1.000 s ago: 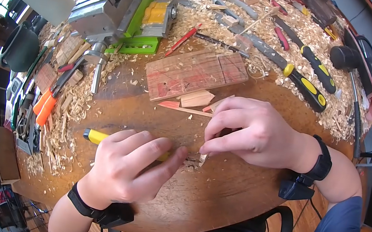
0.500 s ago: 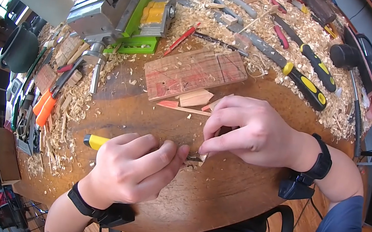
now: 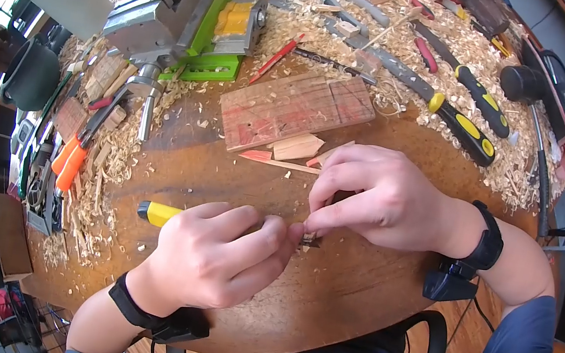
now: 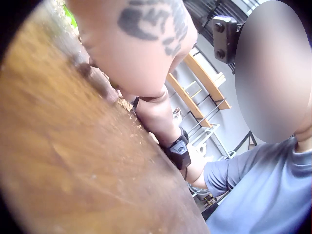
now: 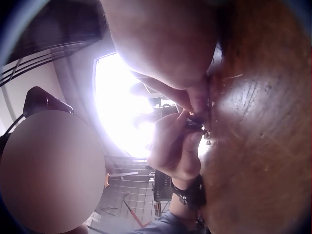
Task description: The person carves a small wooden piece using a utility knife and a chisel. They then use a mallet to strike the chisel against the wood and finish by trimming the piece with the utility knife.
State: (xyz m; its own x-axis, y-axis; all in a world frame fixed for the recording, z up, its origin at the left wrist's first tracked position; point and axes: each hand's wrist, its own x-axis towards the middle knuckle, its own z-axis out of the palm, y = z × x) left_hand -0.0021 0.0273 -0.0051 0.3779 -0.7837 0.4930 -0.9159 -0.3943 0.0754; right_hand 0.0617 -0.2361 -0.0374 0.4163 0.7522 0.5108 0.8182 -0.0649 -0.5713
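Note:
In the head view my left hand (image 3: 225,253) grips a yellow utility knife (image 3: 160,214) low over the table, fingers curled round it. The black rear end of the handle sticks out to the left. A dark blade (image 3: 312,242) shows just past the left fingertips. My right hand (image 3: 376,196) pinches a small pale sliver of wood between thumb and fingertip, mostly hidden behind the fingers. Both hands' fingertips meet at this spot. The right wrist view shows the left hand (image 5: 173,151) facing the right one, with the dark blade (image 5: 195,122) between them.
Behind the hands lie a reddish wooden board (image 3: 296,115), a pale wood offcut (image 3: 298,148) and a red-tipped stick (image 3: 256,155). A vise (image 3: 162,22) stands at back left. Files (image 3: 462,132), a mallet (image 3: 522,83) and orange-handled pliers (image 3: 68,163) lie among wood shavings (image 3: 308,24).
My left hand has slid right with the utility knife, and its fingers have curled in closer round it. Its thumb now meets the right fingertips. The right hand has barely moved.

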